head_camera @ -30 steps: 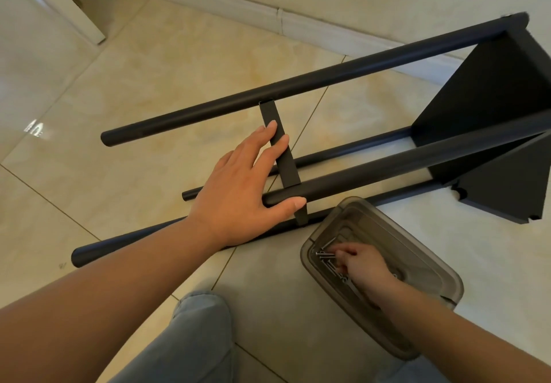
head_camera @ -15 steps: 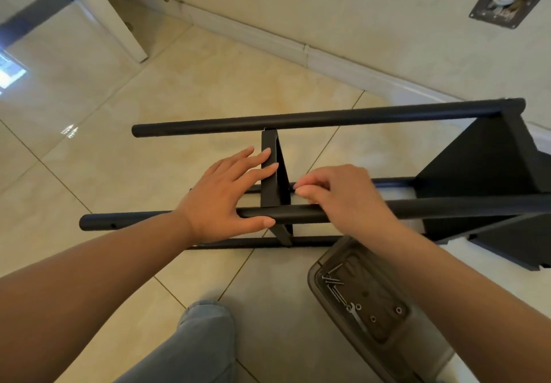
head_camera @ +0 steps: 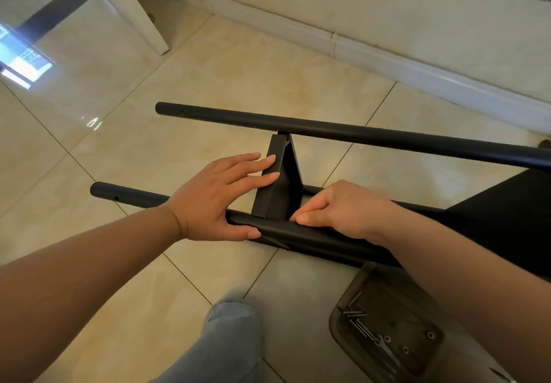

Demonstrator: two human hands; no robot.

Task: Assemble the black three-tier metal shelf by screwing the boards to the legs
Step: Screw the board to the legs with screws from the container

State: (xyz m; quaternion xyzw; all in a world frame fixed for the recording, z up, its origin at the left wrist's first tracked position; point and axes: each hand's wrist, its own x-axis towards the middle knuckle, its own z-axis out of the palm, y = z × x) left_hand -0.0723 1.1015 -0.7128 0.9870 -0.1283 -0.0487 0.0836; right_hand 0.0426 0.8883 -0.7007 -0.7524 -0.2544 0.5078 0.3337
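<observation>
At near leg (head_camera: 313, 235): right hand (head_camera: 343, 209) left tray (head_camera: 387, 329), now pinching at board (head_camera: 278, 185) joint, screw itself unseen; left hand (head_camera: 214, 197) flat, spread, bracing board. Screwing about to start.

Two hands (head_camera: 219, 196), four legs (head_camera: 343, 132), two boards (head_camera: 275, 182)

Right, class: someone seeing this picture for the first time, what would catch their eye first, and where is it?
Mid-frame, a black metal shelf frame lies on its side on the beige tiled floor, long round legs running left to right. The left hand lies flat against the black middle board, while the right hand pinches at the joint with the near leg. Lower right sits a smoky plastic tray of screws.
</observation>
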